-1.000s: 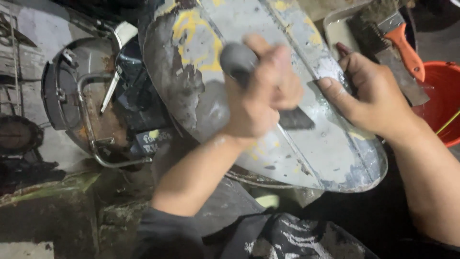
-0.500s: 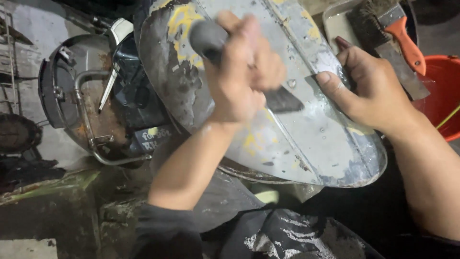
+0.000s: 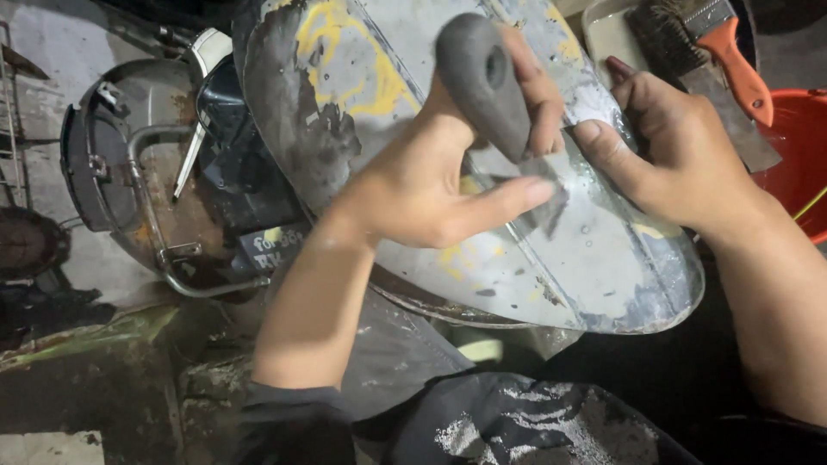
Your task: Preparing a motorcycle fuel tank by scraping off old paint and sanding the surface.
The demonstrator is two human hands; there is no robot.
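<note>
Scraper handle point(image 3: 482, 77) higher, nearer camera

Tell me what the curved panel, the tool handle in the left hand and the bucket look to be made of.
Panel: likely sheet metal, bare dull grey where yellow and dark paint has come off in patches, wet sheen in places.
Handle in the left hand: matte grey, smooth and rounded with an end hole; plastic or rubber, can't tell which.
Bucket: probably plastic, uniform glossy orange-red.
</note>
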